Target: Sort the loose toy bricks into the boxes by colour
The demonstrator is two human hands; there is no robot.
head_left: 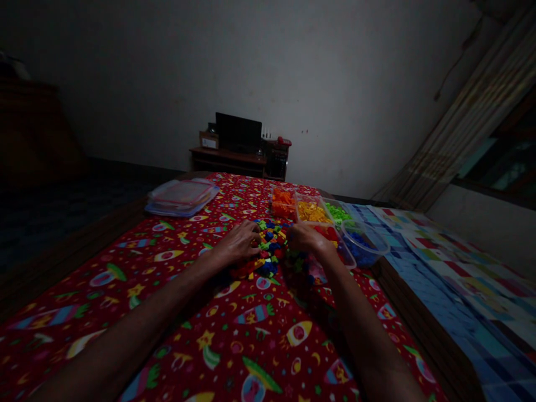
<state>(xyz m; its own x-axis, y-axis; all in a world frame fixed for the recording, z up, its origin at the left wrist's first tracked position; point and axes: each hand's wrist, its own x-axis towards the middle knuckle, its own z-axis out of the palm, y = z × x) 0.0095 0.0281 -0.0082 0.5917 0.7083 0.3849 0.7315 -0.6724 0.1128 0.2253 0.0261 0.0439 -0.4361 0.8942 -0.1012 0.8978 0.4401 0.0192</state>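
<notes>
A heap of small mixed-colour bricks (270, 251) lies on a red cloth printed with rockets and stars (234, 329). My left hand (238, 243) rests on the left side of the heap, fingers curled down into the bricks. My right hand (307, 237) is at the heap's right side, fingers bent over bricks beside a clear tub of red bricks (335, 237). Whatever either hand grips is hidden.
Clear tubs hold sorted bricks: orange (283, 202), yellow (312, 212), green (338, 213), blue (363, 243). Stacked lids (182, 196) lie at the far left. A checked mat (452, 268) lies to the right. A low cabinet with a dark screen (238, 145) stands against the wall.
</notes>
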